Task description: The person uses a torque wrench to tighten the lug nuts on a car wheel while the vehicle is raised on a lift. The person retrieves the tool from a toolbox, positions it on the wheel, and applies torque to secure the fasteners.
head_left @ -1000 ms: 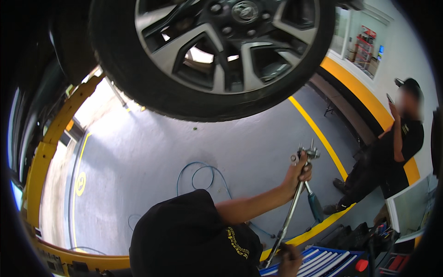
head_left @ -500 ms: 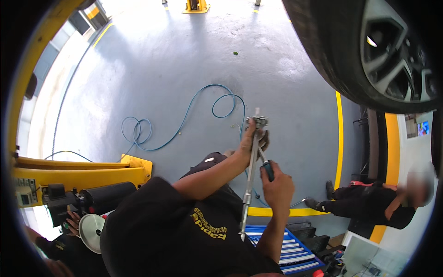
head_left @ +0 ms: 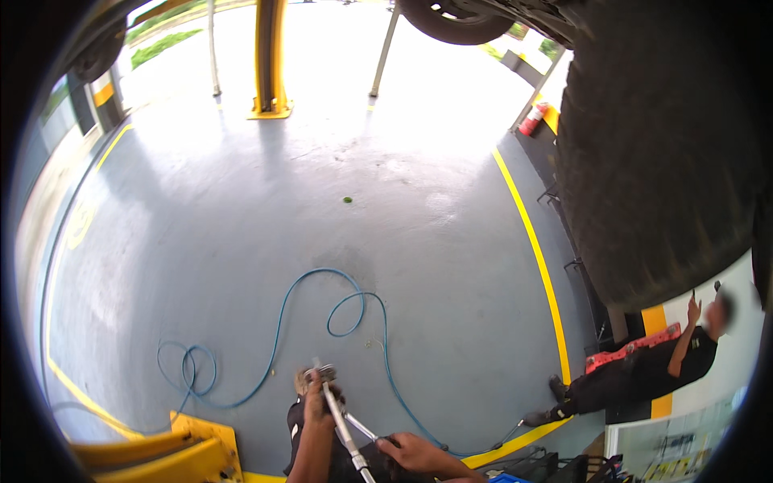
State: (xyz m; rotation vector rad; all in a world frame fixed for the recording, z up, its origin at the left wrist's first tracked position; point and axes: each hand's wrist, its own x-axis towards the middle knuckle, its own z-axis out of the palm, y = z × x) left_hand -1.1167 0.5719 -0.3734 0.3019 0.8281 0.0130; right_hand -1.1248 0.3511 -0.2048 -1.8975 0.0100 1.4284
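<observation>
Raised car tyre (head_left: 660,153) close at my upper right: head knock risk if I straighten. Blue air hose (head_left: 354,322) looped on grey floor (head_left: 241,209) near bottom edge: trip hazard. Long metal wrench (head_left: 342,427) low centre; left hand (head_left: 318,394) closed round head, right hand (head_left: 407,452) gripping lower handle; slip possible.

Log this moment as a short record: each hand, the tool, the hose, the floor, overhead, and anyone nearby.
left hand: grips the head end of the wrench
right hand: holds a thinner rod branching from the wrench shaft
wrench: long, silvery, slanting down toward the lower edge
hose: blue, looped on the floor beyond the hands
floor: grey, with yellow lines
tyre: dark, raised overhead at right
lift post: yellow, far side
person: in dark clothes, sitting against the right wall
</observation>
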